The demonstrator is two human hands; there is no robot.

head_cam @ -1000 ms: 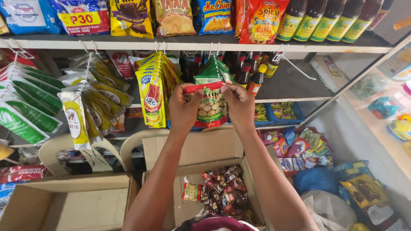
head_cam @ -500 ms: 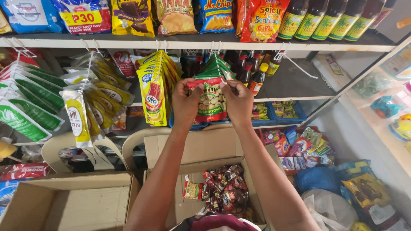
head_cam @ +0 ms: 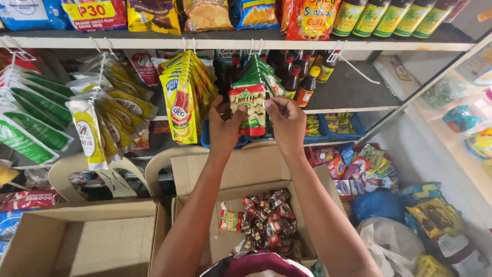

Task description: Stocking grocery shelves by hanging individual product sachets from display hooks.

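- Both hands up at hook: left hand [head_cam: 224, 125] & right hand [head_cam: 285, 119] pinched shut on mushroom pouch [head_cam: 249, 109] top corners.
- Best kept level, hole lined w/ peg [head_cam: 254, 47], front of green pouches [head_cam: 260, 74].

bare forearms, no sleeves; maroon garment, perhaps shirt [head_cam: 256, 266], at bottom edge.

Two hands [head_cam: 225, 128] [head_cam: 287, 123], two cardboard boxes [head_cam: 77, 246] [head_cam: 241, 174], and four palm-labelled bottles [head_cam: 392, 18] above the mushroom pouch [head_cam: 248, 107].
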